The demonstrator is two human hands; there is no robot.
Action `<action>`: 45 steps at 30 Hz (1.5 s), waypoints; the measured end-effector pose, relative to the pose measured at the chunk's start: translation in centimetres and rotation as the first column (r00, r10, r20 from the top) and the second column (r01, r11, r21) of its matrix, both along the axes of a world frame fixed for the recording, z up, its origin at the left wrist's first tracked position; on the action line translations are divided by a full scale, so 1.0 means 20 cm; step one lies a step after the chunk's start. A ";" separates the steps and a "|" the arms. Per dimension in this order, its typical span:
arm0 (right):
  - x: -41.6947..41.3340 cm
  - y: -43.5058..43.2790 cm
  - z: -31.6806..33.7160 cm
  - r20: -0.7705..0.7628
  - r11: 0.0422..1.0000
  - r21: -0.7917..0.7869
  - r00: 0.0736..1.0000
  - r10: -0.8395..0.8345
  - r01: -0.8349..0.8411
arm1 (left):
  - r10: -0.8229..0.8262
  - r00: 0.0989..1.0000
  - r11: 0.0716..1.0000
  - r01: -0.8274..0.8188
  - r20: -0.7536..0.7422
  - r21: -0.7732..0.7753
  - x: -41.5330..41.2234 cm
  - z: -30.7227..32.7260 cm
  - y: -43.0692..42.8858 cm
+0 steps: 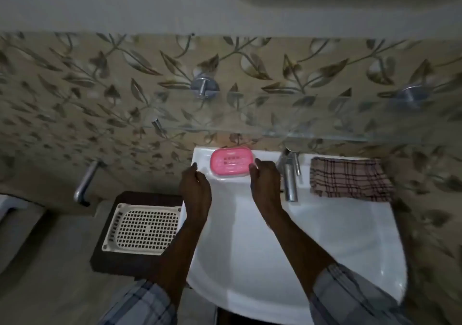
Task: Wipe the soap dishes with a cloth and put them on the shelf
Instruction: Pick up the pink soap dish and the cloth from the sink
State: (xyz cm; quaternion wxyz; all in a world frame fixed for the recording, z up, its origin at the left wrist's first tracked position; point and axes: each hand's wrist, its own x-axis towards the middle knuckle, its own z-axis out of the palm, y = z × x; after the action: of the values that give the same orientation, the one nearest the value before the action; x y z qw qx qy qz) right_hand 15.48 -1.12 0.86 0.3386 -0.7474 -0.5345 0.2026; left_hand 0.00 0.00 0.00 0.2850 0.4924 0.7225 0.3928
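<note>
Head view looks down on a white sink (325,237) fixed to a wall of leaf-patterned tiles (100,99). On the sink's back ledge, at the left, lies a pink soap dish (231,162), flat and closed by its lid. Both hands reach toward it from below. The left hand (195,187) sits at the sink's left edge, just beside the dish; its fingers are loosely curled and, as far as can be seen, hold nothing. The right hand (265,181) is at the dish's right end, its fingers bent, with a fingertip touching or nearly touching the dish's edge; whether it actually grips the dish cannot be told. Both forearms are bare, with checked sleeves (350,297) at the bottom of the frame.

A chrome tap (289,174) stands right of the right hand. Beyond it, on the right of the ledge, lies a folded checked cloth (350,179), well apart from the dish. A glass shelf (287,127) on metal brackets (204,87) runs along the wall above the sink. Left of the sink, on a dark stool (105,257), sits a white perforated tray (142,227). A metal pipe (86,181) juts from the wall further left.
</note>
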 end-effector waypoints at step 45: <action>0.70 -0.47 0.09 0.164 0.985 0.097 0.974 -0.158 0.144 | 0.265 0.191 0.571 0.759 0.945 -0.313 -0.06 0.10 -0.18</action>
State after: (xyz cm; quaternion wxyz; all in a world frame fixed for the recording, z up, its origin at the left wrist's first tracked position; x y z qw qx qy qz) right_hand 29.48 -10.43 2.57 0.3375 -0.7854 -0.5112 0.0886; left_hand -1.23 -3.54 2.03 0.9052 0.0979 0.3656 0.1934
